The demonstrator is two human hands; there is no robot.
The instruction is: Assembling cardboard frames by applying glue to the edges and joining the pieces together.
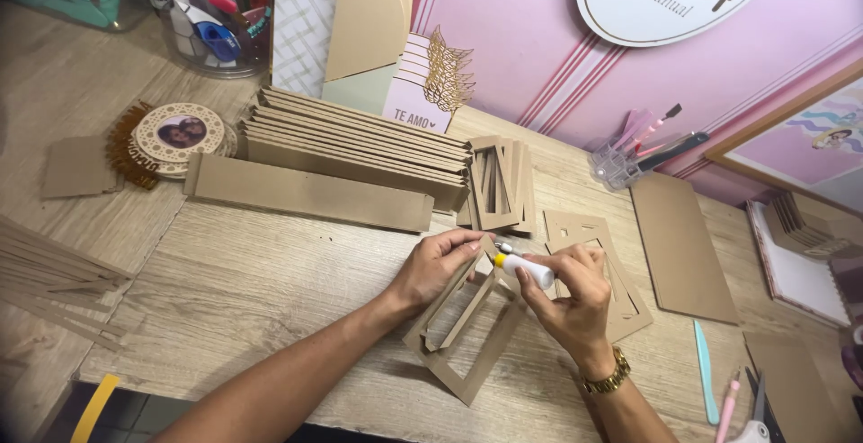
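Wooden worktable point(270, 290), strewn with cut kraft card. Stack of long folded kraft panels point(360, 151) at rear centre; pile of spare frame cut-outs point(499, 182) just beside its right end. Flat kraft sheet point(683, 245) further right.

Kraft frame piece point(463, 317) at front centre, tilted, lower corner resting on the table. Left hand point(436, 268) clamped on its upper edge, fingers closed over the card. Right hand point(575, 304) wrapped shut around a small white glue applicator with yellow collar point(526, 270), tip pointed at the frame's top corner (contact itself hidden behind the fingers).

Likely faults, judged from this pose: excess adhesive squeezed past the narrow border and onto the visible face, caused by too firm a press; frame bent or creased, caused by a one-edge hold on thin card; layers set askew, caused by slippage before the glue took.

Containers: clear round tub point(216, 34) at rear left, crowded with bottles, pens and scissors; small clear holder point(620, 163) by the wall, with brushes and a dark-handled tool.
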